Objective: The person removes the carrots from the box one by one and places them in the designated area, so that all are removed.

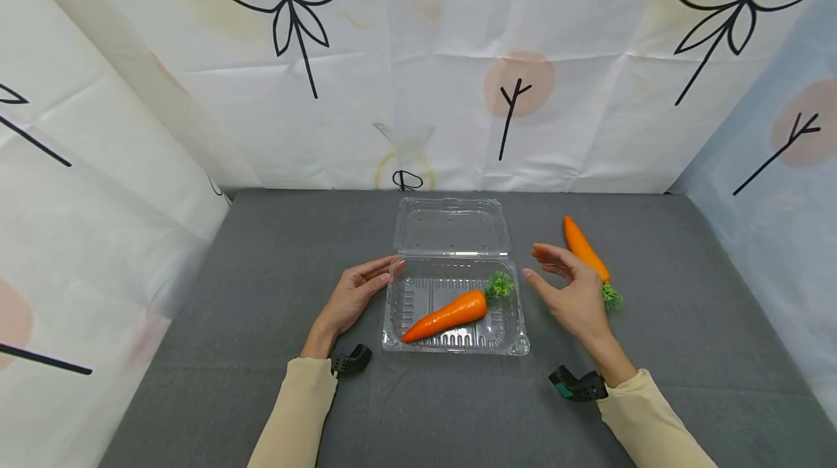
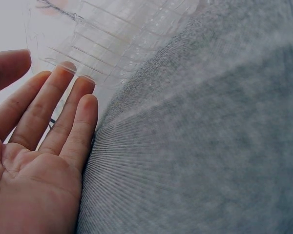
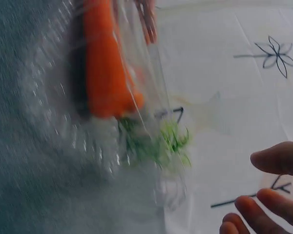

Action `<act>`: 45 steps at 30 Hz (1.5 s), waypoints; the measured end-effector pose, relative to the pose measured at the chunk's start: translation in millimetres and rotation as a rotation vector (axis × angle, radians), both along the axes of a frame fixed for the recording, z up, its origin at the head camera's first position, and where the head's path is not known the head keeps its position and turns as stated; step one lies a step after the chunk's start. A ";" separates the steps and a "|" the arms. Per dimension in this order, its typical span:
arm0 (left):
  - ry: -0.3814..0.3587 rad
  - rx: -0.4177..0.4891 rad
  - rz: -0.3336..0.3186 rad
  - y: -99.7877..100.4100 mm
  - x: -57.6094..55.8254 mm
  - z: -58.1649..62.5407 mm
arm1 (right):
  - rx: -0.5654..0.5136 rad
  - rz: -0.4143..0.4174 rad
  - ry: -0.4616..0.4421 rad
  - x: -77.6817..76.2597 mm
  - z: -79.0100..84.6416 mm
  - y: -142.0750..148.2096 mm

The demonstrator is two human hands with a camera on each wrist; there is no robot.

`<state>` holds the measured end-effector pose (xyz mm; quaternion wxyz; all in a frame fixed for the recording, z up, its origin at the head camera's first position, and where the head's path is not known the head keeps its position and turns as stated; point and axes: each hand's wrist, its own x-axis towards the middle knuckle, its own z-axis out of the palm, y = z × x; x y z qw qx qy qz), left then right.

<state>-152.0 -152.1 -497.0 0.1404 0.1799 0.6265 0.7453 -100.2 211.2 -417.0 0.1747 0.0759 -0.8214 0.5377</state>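
A clear plastic clamshell box [image 1: 451, 343] lies with its lid [image 1: 451, 227] folded back, away from me. Inside its base rests an orange carrot [image 1: 451, 315] with a green leafy top [image 1: 500, 284]. My left hand [image 1: 349, 301] is at the box's left side; in the left wrist view its straight fingertips [image 2: 85, 107] touch the clear wall, the thumb held apart. Just right of the box, my right hand [image 1: 572, 297] hovers with fingers spread and holds nothing. Beyond that hand lies a second carrot [image 1: 585, 248], its leafy top partly hidden behind the hand.
Beneath everything is a grey cloth-covered table [image 1: 281, 250]. White printed curtains [image 1: 425, 32] enclose its back and both sides. Black bands [image 1: 353, 360] are worn on both wrists.
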 end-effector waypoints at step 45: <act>0.002 -0.006 0.007 -0.4 0.1 1.5 | 0.597 0.477 -0.123 6.0 -20.8 -61.9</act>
